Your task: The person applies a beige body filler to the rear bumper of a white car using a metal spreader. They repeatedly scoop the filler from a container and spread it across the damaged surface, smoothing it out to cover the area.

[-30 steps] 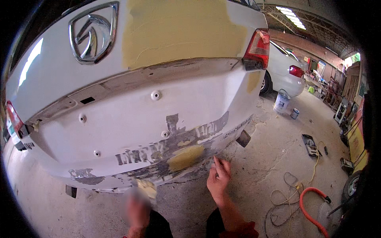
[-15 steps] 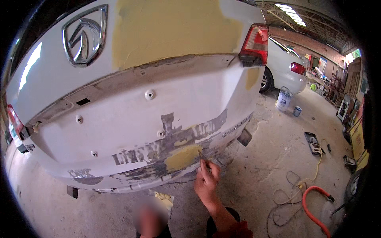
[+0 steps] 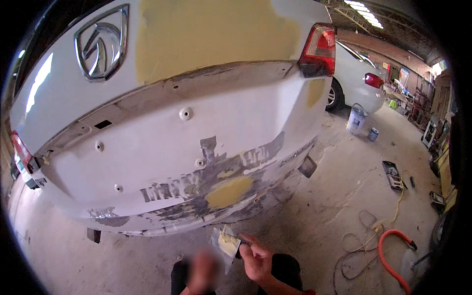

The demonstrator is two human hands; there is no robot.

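Observation:
My left hand (image 3: 204,270), blurred over, is at the lower middle and holds a pale, flat mixing sheet (image 3: 228,256) smeared with yellow body filler (image 3: 227,242). Close beside it, my right hand (image 3: 257,260) is closed around a putty knife (image 3: 241,239), its blade at the filler on the sheet. Much of the knife is hidden by the fingers. Above both hands is the white car's rear bumper (image 3: 152,223), scraped grey in patches, with a fresh yellow filler patch (image 3: 229,192) on its lower part.
Yellow filler (image 3: 216,39) also covers part of the tailgate. On the right floor are an orange hose (image 3: 388,250), a tangled cord (image 3: 364,246), a sanding tool or tray (image 3: 393,175), a bucket (image 3: 356,120) and a small can (image 3: 373,134). Another white car (image 3: 359,83) stands behind.
My right hand has drawn the putty knife down from the bumper patch to the mixing sheet. My left hand and the sheet have moved right and the two hands are now close together.

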